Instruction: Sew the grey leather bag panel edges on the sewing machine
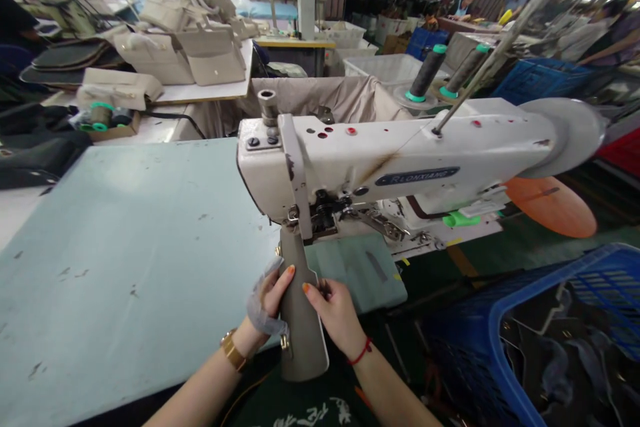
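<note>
A long grey-brown bag panel (303,340) with a pale edge runs from under the sewing machine's (350,153) needle area down toward my body. My left hand (273,293) grips its left side, thumb on top and the other fingers hidden. A translucent strip of plastic film (257,310) loops round that hand, by a small metal fitting (285,342) on the panel's edge. On the opposite side, my right hand (334,307) pinches the panel's right edge between thumb and curled fingers. The machine head hides the panel's far end.
A pale blue worktop (150,247) spreads to the left. At lower right stands a blue crate (493,333) holding dark pieces. Beige bags (210,53) are piled on a table behind. Thread cones (427,73) stand behind the machine, and people work in the background.
</note>
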`<state>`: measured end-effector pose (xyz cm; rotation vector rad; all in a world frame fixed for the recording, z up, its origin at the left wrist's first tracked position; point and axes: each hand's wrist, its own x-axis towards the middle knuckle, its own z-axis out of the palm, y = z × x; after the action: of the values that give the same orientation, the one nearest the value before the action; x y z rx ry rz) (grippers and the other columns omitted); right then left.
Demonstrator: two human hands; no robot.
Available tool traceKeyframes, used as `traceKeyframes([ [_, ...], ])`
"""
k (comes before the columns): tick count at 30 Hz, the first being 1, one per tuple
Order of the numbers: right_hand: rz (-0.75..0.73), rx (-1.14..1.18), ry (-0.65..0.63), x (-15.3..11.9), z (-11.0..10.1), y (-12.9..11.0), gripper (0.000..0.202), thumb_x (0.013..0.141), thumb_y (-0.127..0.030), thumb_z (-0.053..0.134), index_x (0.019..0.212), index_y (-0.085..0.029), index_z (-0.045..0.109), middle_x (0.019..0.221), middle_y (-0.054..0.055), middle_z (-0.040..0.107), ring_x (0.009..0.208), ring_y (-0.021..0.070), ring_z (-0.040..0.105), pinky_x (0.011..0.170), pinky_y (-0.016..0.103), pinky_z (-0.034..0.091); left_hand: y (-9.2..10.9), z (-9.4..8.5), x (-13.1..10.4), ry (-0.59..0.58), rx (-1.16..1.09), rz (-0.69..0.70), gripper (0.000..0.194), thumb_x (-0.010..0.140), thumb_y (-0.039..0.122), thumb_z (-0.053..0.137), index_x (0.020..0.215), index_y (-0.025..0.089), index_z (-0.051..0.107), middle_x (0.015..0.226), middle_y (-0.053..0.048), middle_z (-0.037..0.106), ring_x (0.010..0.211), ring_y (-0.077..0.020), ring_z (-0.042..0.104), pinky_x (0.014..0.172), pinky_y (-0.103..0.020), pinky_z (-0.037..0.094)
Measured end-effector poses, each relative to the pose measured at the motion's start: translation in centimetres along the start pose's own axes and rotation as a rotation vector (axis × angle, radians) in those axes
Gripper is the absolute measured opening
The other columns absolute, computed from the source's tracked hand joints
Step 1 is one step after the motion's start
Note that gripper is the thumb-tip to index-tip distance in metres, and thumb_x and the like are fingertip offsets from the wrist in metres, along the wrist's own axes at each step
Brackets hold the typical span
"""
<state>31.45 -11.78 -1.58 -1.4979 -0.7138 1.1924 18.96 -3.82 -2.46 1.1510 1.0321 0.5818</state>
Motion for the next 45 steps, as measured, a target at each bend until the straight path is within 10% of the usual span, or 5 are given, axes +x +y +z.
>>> traceKeyframes([
  [8, -0.026, -0.088, -0.013, -0.3, -0.1, -0.2, 0.035, 0.080, -0.044, 0.057, 0.063, -0.015, 0.049, 0.060, 0.001, 0.049, 0.056, 0.0110, 0.041, 0.048, 0.020, 0.033, 0.0, 0.0, -0.4, 0.074, -0.145, -0.186, 0.043, 0.077, 0.049, 0.067, 0.109, 0.022, 0.060, 0.097, -0.010, 0.068, 0.074, -0.0242, 0.067, 0.056, -0.029, 0.054],
  [13, -0.012, -0.159, -0.017, -0.3, -0.3, -0.3, 0.036, 0.082, -0.045, 0.054, 0.065, -0.014, 0.051, 0.061, 0.002, 0.051, 0.057, 0.0117, 0.043, 0.049, 0.021, 0.033, 0.7, 0.2, -0.2, 0.100, -0.203, -0.188, 0.063, 0.071, 0.046, 0.074, 0.124, 0.025, 0.047, 0.122, -0.011, 0.060, 0.087, -0.0262, 0.067, 0.063, -0.030, 0.057],
  [45, 0.018, -0.046, 0.069, 3.9, 0.8, -0.7, 0.034, 0.076, -0.043, 0.061, 0.061, -0.015, 0.049, 0.057, -0.002, 0.047, 0.054, 0.0099, 0.040, 0.048, 0.020, 0.034, 2.9, -0.3, 3.4, 0.068, -0.303, -0.112, 0.055, 0.072, 0.037, 0.075, 0.119, 0.022, 0.052, 0.119, -0.010, 0.063, 0.105, -0.0298, 0.063, 0.073, -0.030, 0.058],
])
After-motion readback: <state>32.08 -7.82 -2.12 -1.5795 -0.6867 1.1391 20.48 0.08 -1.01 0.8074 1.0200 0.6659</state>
